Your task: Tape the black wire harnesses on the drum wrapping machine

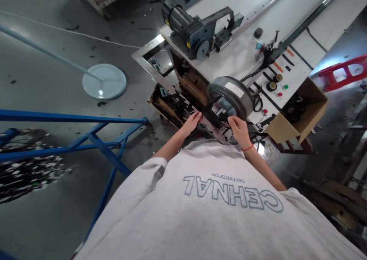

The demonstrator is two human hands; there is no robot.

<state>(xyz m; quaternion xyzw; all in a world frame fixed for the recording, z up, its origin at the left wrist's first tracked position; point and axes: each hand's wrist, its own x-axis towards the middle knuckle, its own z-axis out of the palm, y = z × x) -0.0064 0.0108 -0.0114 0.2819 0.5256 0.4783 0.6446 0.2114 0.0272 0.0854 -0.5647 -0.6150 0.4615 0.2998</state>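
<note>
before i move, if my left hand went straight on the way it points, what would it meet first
Your left hand would probably meet the black cable bundle just ahead first, with the grey ring beyond; depth is unclear from this one view.

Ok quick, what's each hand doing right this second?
Left hand: closed in a pinch beside the dark wiring; whether it grips anything is too small to tell.
Right hand: closed, apparently pinching the same wiring.

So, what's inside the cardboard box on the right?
Dark things, some round, lie jumbled in the cardboard box; whatever lies beneath them is covered and cannot be seen.
</note>
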